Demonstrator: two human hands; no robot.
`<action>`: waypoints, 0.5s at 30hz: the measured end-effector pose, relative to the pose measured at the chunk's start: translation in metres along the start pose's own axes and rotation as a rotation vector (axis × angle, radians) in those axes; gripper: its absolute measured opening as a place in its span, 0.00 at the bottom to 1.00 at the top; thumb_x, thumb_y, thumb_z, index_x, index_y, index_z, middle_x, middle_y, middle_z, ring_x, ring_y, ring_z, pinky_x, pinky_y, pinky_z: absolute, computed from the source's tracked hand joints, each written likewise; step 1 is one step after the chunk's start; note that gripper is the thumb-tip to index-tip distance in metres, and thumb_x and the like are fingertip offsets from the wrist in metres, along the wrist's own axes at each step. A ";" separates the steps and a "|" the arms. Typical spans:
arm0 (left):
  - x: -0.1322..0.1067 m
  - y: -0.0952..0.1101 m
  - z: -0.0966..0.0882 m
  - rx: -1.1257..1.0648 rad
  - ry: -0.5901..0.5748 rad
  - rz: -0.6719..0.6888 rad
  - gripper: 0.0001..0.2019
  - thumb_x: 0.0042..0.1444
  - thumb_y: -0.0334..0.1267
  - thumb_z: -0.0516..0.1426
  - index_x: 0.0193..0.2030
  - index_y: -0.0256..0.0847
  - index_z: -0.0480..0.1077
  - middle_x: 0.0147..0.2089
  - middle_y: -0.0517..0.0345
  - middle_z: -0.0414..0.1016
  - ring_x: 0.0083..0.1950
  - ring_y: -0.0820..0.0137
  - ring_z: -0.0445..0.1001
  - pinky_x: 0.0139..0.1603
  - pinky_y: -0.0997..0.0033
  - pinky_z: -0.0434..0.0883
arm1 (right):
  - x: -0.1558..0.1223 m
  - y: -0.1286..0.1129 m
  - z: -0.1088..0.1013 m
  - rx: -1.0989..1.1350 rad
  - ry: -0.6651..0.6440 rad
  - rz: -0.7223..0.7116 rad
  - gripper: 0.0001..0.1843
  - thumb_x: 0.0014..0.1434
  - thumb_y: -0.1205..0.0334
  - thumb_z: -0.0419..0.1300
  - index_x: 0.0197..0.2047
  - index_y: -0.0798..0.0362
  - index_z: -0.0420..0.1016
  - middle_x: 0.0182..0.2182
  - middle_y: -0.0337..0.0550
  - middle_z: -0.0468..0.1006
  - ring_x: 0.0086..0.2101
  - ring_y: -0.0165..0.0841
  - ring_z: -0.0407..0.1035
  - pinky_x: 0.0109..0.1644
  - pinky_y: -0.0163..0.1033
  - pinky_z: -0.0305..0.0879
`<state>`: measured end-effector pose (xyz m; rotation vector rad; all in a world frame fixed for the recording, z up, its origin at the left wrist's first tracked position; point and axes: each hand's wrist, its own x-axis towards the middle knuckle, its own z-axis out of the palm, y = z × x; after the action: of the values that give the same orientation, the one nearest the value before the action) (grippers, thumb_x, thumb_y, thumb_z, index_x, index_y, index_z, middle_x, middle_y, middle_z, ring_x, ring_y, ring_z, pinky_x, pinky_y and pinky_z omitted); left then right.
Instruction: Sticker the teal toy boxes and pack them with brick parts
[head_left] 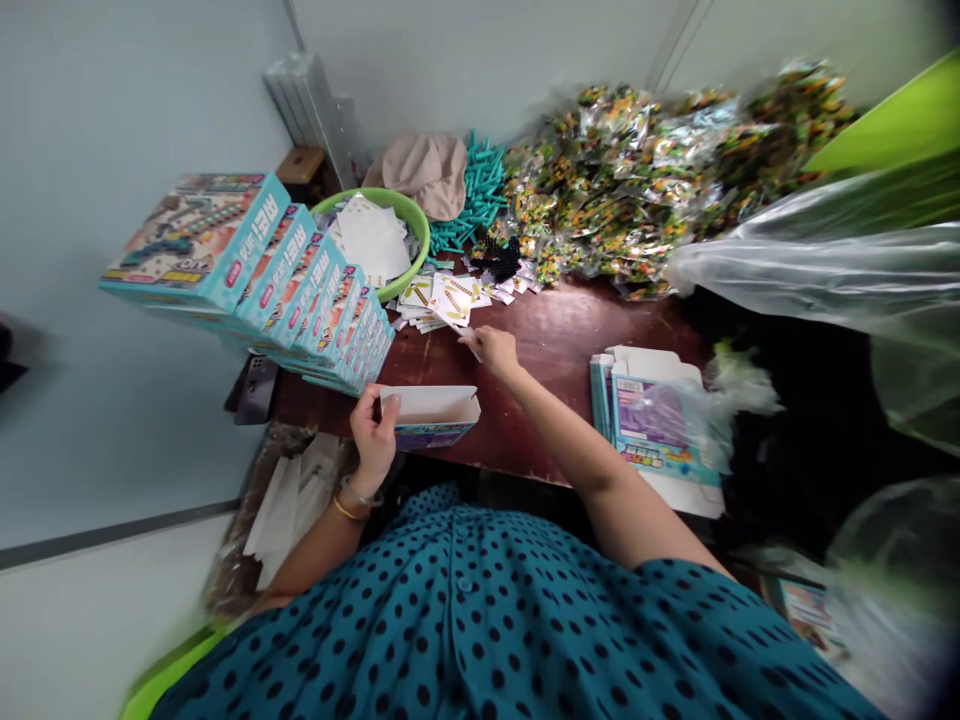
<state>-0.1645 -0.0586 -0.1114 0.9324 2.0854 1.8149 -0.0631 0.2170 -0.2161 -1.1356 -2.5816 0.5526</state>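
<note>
My left hand grips the left end of a small cardboard box. The box's top is open, showing its pale inside, and it rests near the table's front edge. Beyond it, my right hand is closed in a pinch on a printed leaflet, at the near side of a loose pile of printed leaflets. Part of the pinched leaflet is hidden by the fingers.
Stacked blue boxes stand at left beside a green basin of papers. Teal pieces and bagged colourful parts fill the back. Flat cartons lie right on the dark red table. A phone lies left.
</note>
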 end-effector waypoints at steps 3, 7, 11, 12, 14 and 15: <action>0.000 0.000 -0.001 0.002 0.000 0.001 0.15 0.62 0.52 0.59 0.34 0.41 0.70 0.30 0.62 0.68 0.34 0.70 0.66 0.38 0.72 0.65 | -0.016 0.021 -0.009 0.208 0.084 0.073 0.21 0.67 0.49 0.58 0.31 0.55 0.80 0.34 0.47 0.83 0.33 0.35 0.72 0.36 0.36 0.57; 0.001 -0.003 0.004 -0.038 -0.039 0.006 0.15 0.62 0.51 0.58 0.35 0.41 0.69 0.30 0.62 0.68 0.34 0.71 0.66 0.38 0.73 0.64 | -0.033 0.037 -0.022 0.277 0.152 0.176 0.19 0.63 0.49 0.60 0.33 0.57 0.81 0.29 0.44 0.81 0.29 0.33 0.70 0.34 0.35 0.61; 0.002 -0.002 0.012 -0.066 -0.047 0.012 0.13 0.62 0.48 0.59 0.35 0.41 0.69 0.29 0.64 0.66 0.32 0.72 0.64 0.37 0.74 0.63 | -0.043 0.029 -0.058 0.737 0.320 0.202 0.20 0.56 0.45 0.67 0.35 0.56 0.82 0.31 0.43 0.82 0.32 0.34 0.73 0.38 0.38 0.70; 0.003 -0.001 0.014 -0.063 -0.045 0.010 0.13 0.62 0.48 0.59 0.34 0.41 0.69 0.29 0.64 0.66 0.32 0.72 0.63 0.37 0.74 0.63 | -0.047 0.023 -0.072 0.857 0.353 0.156 0.21 0.55 0.44 0.68 0.37 0.56 0.82 0.32 0.43 0.83 0.34 0.35 0.75 0.40 0.40 0.72; 0.007 0.000 0.018 -0.056 -0.044 0.009 0.13 0.62 0.48 0.59 0.33 0.41 0.68 0.29 0.64 0.65 0.32 0.72 0.63 0.36 0.74 0.63 | -0.058 0.008 -0.100 0.957 0.389 -0.004 0.21 0.56 0.42 0.68 0.40 0.52 0.83 0.37 0.42 0.83 0.40 0.37 0.76 0.48 0.44 0.74; 0.009 0.001 0.019 -0.055 -0.048 0.011 0.13 0.62 0.47 0.59 0.33 0.41 0.67 0.29 0.64 0.65 0.32 0.72 0.64 0.36 0.74 0.63 | -0.066 -0.001 -0.111 0.937 0.380 -0.107 0.19 0.58 0.42 0.67 0.40 0.50 0.83 0.41 0.42 0.83 0.45 0.38 0.76 0.53 0.48 0.73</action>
<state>-0.1605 -0.0375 -0.1124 0.9647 1.9953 1.8272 0.0224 0.1928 -0.1223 -0.6662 -1.6906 1.1980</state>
